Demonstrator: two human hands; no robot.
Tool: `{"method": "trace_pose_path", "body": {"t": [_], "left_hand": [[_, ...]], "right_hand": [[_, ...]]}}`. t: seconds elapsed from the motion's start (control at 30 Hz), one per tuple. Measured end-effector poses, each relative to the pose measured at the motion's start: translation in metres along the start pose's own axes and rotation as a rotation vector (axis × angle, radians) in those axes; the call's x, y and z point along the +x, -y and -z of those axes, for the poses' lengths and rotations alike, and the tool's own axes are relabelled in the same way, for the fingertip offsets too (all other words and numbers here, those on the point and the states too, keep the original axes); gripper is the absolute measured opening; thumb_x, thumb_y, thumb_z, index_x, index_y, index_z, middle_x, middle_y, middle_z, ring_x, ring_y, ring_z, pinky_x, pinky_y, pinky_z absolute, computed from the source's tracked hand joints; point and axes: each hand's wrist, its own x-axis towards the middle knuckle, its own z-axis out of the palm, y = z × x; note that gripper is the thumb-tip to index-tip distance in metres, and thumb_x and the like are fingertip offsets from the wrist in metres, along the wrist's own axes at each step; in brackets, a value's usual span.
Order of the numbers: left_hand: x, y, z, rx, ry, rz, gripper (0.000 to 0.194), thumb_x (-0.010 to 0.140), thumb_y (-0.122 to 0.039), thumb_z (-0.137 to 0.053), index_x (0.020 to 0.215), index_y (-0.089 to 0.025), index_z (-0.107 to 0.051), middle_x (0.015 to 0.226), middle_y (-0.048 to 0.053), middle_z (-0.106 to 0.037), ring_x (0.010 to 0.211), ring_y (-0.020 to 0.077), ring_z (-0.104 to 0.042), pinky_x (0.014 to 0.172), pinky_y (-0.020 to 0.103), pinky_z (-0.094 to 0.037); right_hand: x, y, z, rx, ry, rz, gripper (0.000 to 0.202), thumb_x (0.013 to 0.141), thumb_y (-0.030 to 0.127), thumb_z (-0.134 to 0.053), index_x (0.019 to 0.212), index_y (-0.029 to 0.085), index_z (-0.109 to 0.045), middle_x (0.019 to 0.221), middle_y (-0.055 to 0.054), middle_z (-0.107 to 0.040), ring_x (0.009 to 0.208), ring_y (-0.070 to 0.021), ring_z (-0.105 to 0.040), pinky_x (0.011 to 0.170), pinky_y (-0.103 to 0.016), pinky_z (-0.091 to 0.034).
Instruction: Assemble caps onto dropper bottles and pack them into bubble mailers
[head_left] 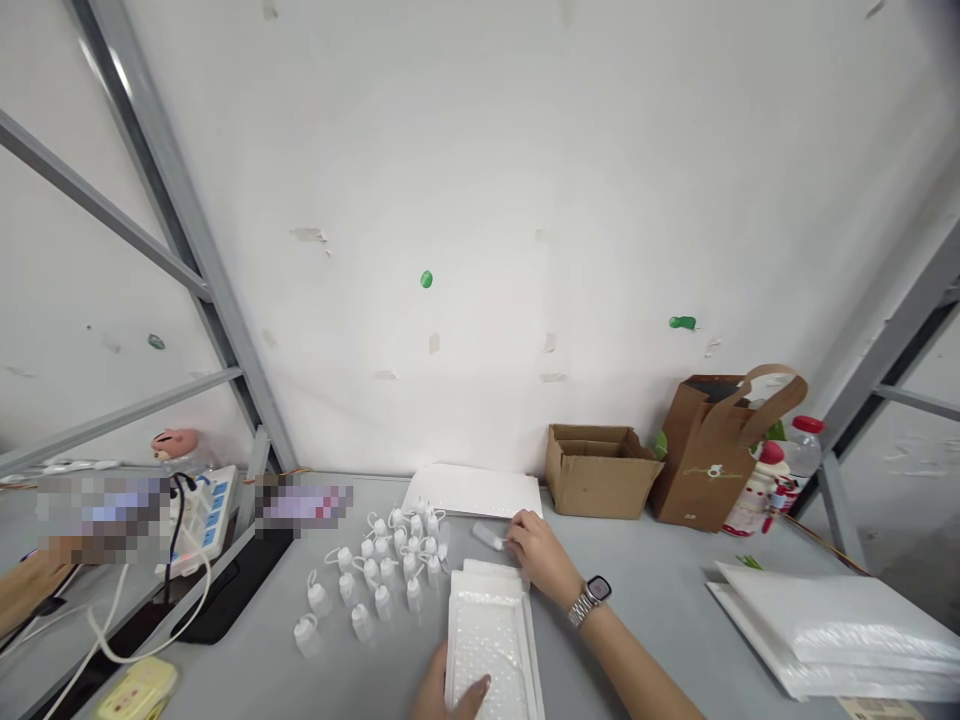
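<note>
My left hand point(450, 692) grips the near end of a white plastic tray point(487, 640), thumb over its rim. Its floor is covered in small bumps, and more white tray edges show beneath it. Just beyond the tray's far end, my right hand point(536, 550), with a watch on the wrist, has its fingers closed at the cap end of a small clear bottle point(487, 536). That bottle lies tilted on its side. To the left stands a group of similar small bottles point(362, 622) with white caps and loop straps, upright on the grey table.
Behind the bottles lies a white flat panel point(480, 490). A cardboard box point(604, 485) and brown paper bag point(701, 470) stand at back right. White padded envelopes point(840, 630) lie right. Left are a power strip point(214, 520), cables and another person's arm point(34, 590).
</note>
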Motion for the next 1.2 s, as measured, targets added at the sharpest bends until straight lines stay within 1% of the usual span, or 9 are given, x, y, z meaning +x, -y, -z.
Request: {"method": "trace_pose_path", "body": {"t": [0.17, 0.3, 0.4, 0.5, 0.63, 0.73, 1.0, 1.1, 1.2], "left_hand": [[0.019, -0.002, -0.015, 0.077, -0.057, -0.062, 0.065, 0.066, -0.044, -0.06, 0.12, -0.009, -0.048, 0.127, 0.016, -0.052, 0.119, 0.0291, -0.044, 0.097, 0.033, -0.036], [0.028, -0.004, -0.026, 0.11, -0.121, -0.144, 0.066, 0.067, -0.043, -0.059, 0.12, -0.006, -0.048, 0.13, 0.017, -0.048, 0.122, 0.0283, -0.04, 0.1, 0.03, -0.032], [0.029, -0.013, -0.029, -0.01, -0.134, -0.136, 0.067, 0.064, -0.045, -0.063, 0.118, -0.01, -0.05, 0.128, 0.014, -0.051, 0.121, 0.029, -0.042, 0.098, 0.03, -0.036], [0.03, -0.029, -0.027, -0.236, -0.047, -0.061, 0.068, 0.057, -0.047, -0.071, 0.113, -0.013, -0.054, 0.116, 0.013, -0.061, 0.114, 0.0299, -0.05, 0.091, 0.031, -0.042], [0.04, -0.057, -0.019, -0.382, 0.229, 0.087, 0.055, 0.053, -0.044, -0.076, 0.096, -0.011, -0.063, 0.097, 0.014, -0.07, 0.097, 0.0317, -0.061, 0.083, 0.037, -0.047], [0.051, -0.069, -0.015, -0.385, 0.348, 0.103, 0.046, 0.055, -0.041, -0.077, 0.089, -0.012, -0.066, 0.089, 0.012, -0.071, 0.09, 0.0295, -0.063, 0.082, 0.037, -0.046], [0.069, -0.051, -0.015, -0.498, 0.303, 0.123, 0.045, 0.05, -0.041, -0.08, 0.083, -0.013, -0.068, 0.081, 0.01, -0.072, 0.083, 0.0268, -0.065, 0.08, 0.036, -0.046], [0.066, -0.05, -0.016, -0.488, 0.304, 0.1, 0.047, 0.047, -0.041, -0.081, 0.082, -0.012, -0.069, 0.079, 0.011, -0.072, 0.08, 0.0273, -0.065, 0.077, 0.036, -0.047], [0.062, -0.053, -0.017, -0.468, 0.293, 0.08, 0.048, 0.044, -0.041, -0.082, 0.079, -0.01, -0.07, 0.077, 0.011, -0.072, 0.077, 0.0269, -0.065, 0.073, 0.035, -0.047]], "right_hand": [[-0.02, -0.022, 0.021, 0.238, -0.197, -0.184, 0.027, 0.086, 0.037, -0.041, 0.074, 0.019, -0.057, 0.084, -0.006, -0.061, 0.08, -0.019, -0.058, 0.071, -0.03, -0.047], [-0.031, -0.036, 0.027, 0.469, -0.339, -0.364, 0.039, 0.084, 0.053, -0.036, 0.076, 0.019, -0.052, 0.065, -0.003, -0.061, 0.061, -0.0189, -0.061, 0.057, -0.03, -0.049], [-0.032, -0.04, 0.029, 0.71, -0.477, -0.515, 0.038, 0.074, 0.058, -0.05, 0.071, 0.021, -0.051, 0.06, 0.0, -0.06, 0.054, -0.0189, -0.061, 0.051, -0.03, -0.048], [-0.03, -0.041, 0.033, 0.834, -0.548, -0.584, 0.036, 0.066, 0.055, -0.061, 0.067, 0.021, -0.05, 0.058, 0.001, -0.06, 0.052, -0.0193, -0.062, 0.051, -0.03, -0.048], [-0.029, -0.04, 0.038, 0.906, -0.57, -0.616, 0.036, 0.059, 0.051, -0.068, 0.066, 0.021, -0.051, 0.067, -0.002, -0.065, 0.056, -0.02, -0.064, 0.057, -0.033, -0.051], [-0.029, -0.035, 0.04, 0.938, -0.535, -0.61, 0.036, 0.057, 0.049, -0.071, 0.064, 0.02, -0.052, 0.078, -0.006, -0.068, 0.061, -0.0211, -0.065, 0.062, -0.035, -0.052], [-0.032, -0.016, 0.047, 0.981, -0.472, -0.527, 0.032, 0.067, 0.049, -0.064, 0.072, 0.02, -0.053, 0.073, -0.005, -0.07, 0.056, -0.0171, -0.06, 0.053, -0.028, -0.046], [-0.033, -0.01, 0.045, 1.049, -0.456, -0.559, 0.031, 0.068, 0.049, -0.063, 0.077, 0.02, -0.054, 0.075, -0.004, -0.069, 0.063, -0.0179, -0.06, 0.052, -0.026, -0.045], [-0.033, -0.007, 0.04, 1.072, -0.446, -0.666, 0.033, 0.065, 0.047, -0.065, 0.08, 0.019, -0.056, 0.066, -0.003, -0.068, 0.052, -0.0149, -0.055, 0.043, -0.023, -0.04]]}}
